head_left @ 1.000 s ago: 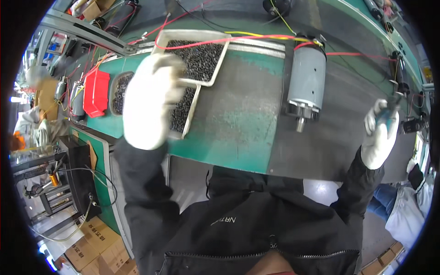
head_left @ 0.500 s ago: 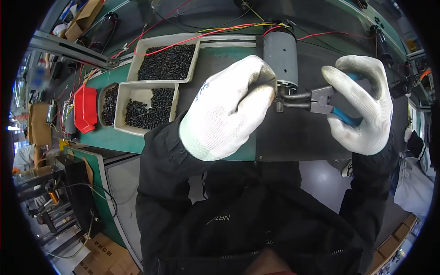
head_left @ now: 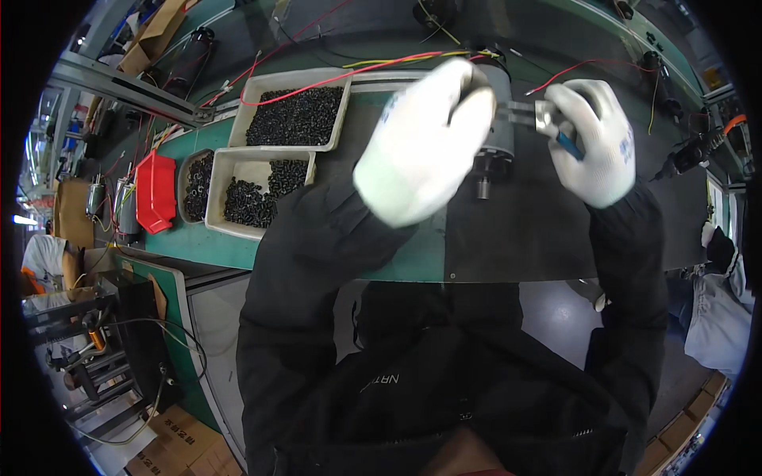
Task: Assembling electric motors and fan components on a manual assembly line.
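A grey cylindrical motor point(head_left: 500, 136) lies on the bench before me, its metal shaft point(head_left: 482, 189) pointing toward me. My right hand point(head_left: 594, 143), in a white knitted glove, is closed around the blue-handled pliers point(head_left: 544, 117). Their slim jaws reach left across the motor toward my left fingertips. My left hand point(head_left: 429, 143), gloved too and smeared by motion, hovers over the motor's left side with thumb and fingers pinched together. Whatever sits in that pinch, at the plier tips, is too small and blurred to name.
Left of the motor stand two white bins, a far bin point(head_left: 346, 119) and a near bin point(head_left: 238, 230), holding small black parts. Beside them are a small tub point(head_left: 184, 190) and a red tray point(head_left: 155, 190). Red wire point(head_left: 341, 79) crosses behind; a dark power tool point(head_left: 690, 155) lies right.
Both hands and the pliers have moved away from me, up along the motor. The shaft end, hidden before behind hand and pliers, now shows. My right fingers have drawn closer around the handles.
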A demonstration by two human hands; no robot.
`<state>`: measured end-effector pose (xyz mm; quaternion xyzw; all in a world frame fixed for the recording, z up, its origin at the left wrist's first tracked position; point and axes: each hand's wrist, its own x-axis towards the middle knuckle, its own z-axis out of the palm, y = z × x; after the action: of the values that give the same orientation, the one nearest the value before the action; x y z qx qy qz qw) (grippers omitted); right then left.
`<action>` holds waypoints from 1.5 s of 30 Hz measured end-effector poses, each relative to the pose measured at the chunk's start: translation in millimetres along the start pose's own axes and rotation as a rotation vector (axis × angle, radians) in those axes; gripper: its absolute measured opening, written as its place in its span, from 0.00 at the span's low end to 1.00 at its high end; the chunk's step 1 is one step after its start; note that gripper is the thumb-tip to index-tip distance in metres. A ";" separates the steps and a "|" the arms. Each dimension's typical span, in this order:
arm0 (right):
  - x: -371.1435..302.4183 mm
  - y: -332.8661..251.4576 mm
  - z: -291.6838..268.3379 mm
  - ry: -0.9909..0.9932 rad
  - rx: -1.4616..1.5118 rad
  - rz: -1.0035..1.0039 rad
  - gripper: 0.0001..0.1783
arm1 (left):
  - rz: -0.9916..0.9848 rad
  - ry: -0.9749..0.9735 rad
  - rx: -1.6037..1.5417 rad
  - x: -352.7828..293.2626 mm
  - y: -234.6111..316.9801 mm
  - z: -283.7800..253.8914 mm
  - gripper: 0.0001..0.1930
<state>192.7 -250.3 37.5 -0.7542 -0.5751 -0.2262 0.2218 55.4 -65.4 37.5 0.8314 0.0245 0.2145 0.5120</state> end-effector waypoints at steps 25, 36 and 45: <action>-24.5 -6.4 -67.0 -0.144 1.120 0.491 0.23 | 0.440 -0.177 -0.241 10.2 5.8 4.9 0.46; 33.3 -41.3 -134.6 -0.471 -0.096 -0.095 0.29 | 0.622 -0.174 -0.343 -0.9 0.9 22.7 0.48; 22.3 -54.8 -122.0 -0.475 -0.212 -0.338 0.30 | 0.674 -0.090 -0.212 -3.5 5.9 27.6 0.44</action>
<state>134.4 -292.6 152.4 -0.6984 -0.7016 -0.1360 -0.0393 61.8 -92.3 30.8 0.7437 -0.2961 0.3358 0.4964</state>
